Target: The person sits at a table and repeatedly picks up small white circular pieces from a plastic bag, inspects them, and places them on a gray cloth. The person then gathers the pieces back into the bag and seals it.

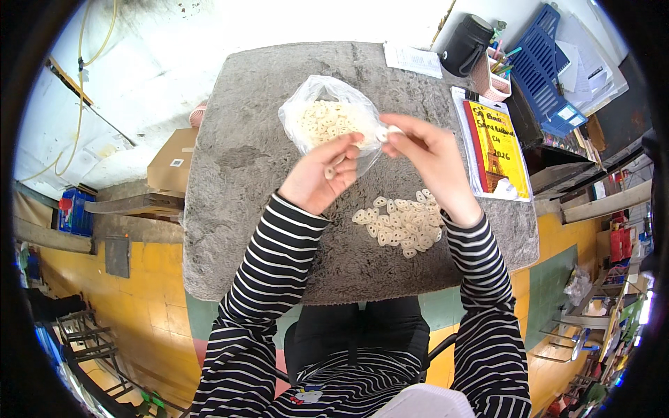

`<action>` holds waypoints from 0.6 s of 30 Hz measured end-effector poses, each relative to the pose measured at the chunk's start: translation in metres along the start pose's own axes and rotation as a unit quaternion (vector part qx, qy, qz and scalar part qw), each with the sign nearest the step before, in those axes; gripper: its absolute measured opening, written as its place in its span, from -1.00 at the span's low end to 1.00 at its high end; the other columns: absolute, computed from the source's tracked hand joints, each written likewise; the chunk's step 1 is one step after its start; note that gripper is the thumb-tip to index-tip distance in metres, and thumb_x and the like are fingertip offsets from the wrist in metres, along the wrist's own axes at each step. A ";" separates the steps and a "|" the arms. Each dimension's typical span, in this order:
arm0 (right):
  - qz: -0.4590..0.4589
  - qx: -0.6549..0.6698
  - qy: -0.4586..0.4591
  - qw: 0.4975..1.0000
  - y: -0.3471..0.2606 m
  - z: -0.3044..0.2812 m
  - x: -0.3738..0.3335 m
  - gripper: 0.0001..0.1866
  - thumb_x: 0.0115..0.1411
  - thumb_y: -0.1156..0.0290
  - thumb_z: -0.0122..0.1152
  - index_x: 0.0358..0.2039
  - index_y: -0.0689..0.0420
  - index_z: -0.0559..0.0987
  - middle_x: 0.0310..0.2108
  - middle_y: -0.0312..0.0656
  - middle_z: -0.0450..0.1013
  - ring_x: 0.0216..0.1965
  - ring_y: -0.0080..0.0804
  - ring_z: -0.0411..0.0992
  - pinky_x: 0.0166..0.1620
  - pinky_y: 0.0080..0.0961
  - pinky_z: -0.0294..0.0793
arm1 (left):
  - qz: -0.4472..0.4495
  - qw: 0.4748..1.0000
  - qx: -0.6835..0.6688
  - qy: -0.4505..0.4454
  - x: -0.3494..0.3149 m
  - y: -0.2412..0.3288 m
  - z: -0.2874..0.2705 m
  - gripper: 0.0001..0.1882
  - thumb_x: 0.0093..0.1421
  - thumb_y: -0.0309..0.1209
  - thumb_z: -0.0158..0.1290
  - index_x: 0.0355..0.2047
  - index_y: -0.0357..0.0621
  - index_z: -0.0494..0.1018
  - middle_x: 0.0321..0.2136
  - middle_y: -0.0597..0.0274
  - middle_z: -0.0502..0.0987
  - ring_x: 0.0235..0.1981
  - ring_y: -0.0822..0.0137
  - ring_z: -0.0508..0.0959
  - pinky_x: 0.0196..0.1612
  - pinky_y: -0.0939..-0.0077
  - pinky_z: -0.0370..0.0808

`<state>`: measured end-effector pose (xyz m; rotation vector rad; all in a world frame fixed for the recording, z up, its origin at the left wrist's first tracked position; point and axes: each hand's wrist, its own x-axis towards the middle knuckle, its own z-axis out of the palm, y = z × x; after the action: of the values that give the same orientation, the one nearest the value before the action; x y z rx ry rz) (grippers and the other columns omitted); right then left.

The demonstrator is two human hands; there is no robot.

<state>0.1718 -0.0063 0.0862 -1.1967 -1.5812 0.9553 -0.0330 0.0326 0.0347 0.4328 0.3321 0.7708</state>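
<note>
- Hands: two. (Clock taken from the table's centre, twelve pointing away from the person.)
- Left hand [322, 177]: one, at about 10 o'clock, in front of the bag's near edge; fingers curled inward around small cream pieces [329, 172], at least one plainly visible. The full count in the grip cannot be told.
- Right hand [433, 150]: one, at about 2 o'clock; thumb and forefinger pressed together, pinching a small white item [393, 130] at the bag's right side. Whether this is a loose piece or a fold of plastic cannot be told.
- Clear plastic bag [350, 90]: one, at 11 o'clock, mouth open; inside, a heap of cream pieces [322, 120], too overlapped to count.
- Loose pile [401, 226]: one, between 4 and 5 o'clock, lying directly on the grey plush cover [244, 230]; dozens of flat pieces pierced with holes (exact number hidden by overlap).
- Yellow-covered book [507, 143]: one, between 2 and 3 o'clock, near the table's right edge.
- White paper [412, 60]: one stack or sheet (which, cannot be told), at 1 o'clock.
- Black flask [463, 45]: one, at 1 o'clock, beyond the paper.
- Pink basket [489, 82]: one, at 2 o'clock, holding several pens.
- Blue rack [533, 66]: one, at 2 o'clock, farther out.
- Cardboard box [169, 161]: one, just past 9 o'clock, beside the table.
</note>
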 end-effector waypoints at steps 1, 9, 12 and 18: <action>-0.028 -0.060 -0.006 0.998 -0.001 0.004 0.012 -0.63 0.29 0.51 0.15 0.11 0.24 0.51 -0.21 -0.14 0.60 -0.22 -0.48 0.56 -0.09 -0.54 0.54 | 0.017 0.999 -0.028 0.012 -0.001 0.006 -0.002 -0.78 0.41 -0.38 -0.09 -0.10 -0.29 0.40 -0.50 0.41 0.34 -0.58 0.60 0.22 -0.49 0.73 0.24; -0.202 -0.293 -0.043 0.934 -0.001 0.002 0.015 -0.62 0.18 0.45 0.26 0.03 0.21 0.54 0.03 0.02 0.49 0.04 -0.11 0.49 0.07 -0.31 0.47 | 0.215 0.968 -0.015 0.129 -0.011 0.024 -0.006 -0.64 0.46 -0.18 -0.20 -0.11 -0.27 0.39 -0.42 0.37 0.24 -0.46 0.50 0.18 -0.36 0.60 0.23; -0.153 -0.258 -0.029 0.954 -0.002 -0.026 -0.030 -0.66 0.18 0.49 0.26 -0.01 0.23 0.57 0.04 -0.01 0.49 0.05 -0.15 0.48 0.09 -0.35 0.45 | 0.260 0.959 0.064 0.096 0.004 0.024 -0.003 -0.62 0.47 -0.15 -0.22 -0.16 -0.25 0.40 -0.47 0.42 0.18 -0.47 0.52 0.14 -0.35 0.61 0.19; 0.017 -0.242 0.120 0.963 0.040 -0.062 -0.124 -0.61 0.21 0.49 0.25 0.06 0.22 0.51 0.09 0.06 0.44 0.13 -0.02 0.41 0.17 -0.26 0.37 | 0.304 0.867 0.374 0.128 0.059 0.029 -0.005 -0.48 0.48 -0.05 -0.28 -0.15 -0.26 0.48 -0.36 0.37 0.39 -0.28 0.47 0.34 -0.11 0.52 0.30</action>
<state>0.2571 -0.1144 0.0415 -1.6107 -1.6457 0.4255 -0.0129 0.0958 0.0365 1.2135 0.7725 1.3189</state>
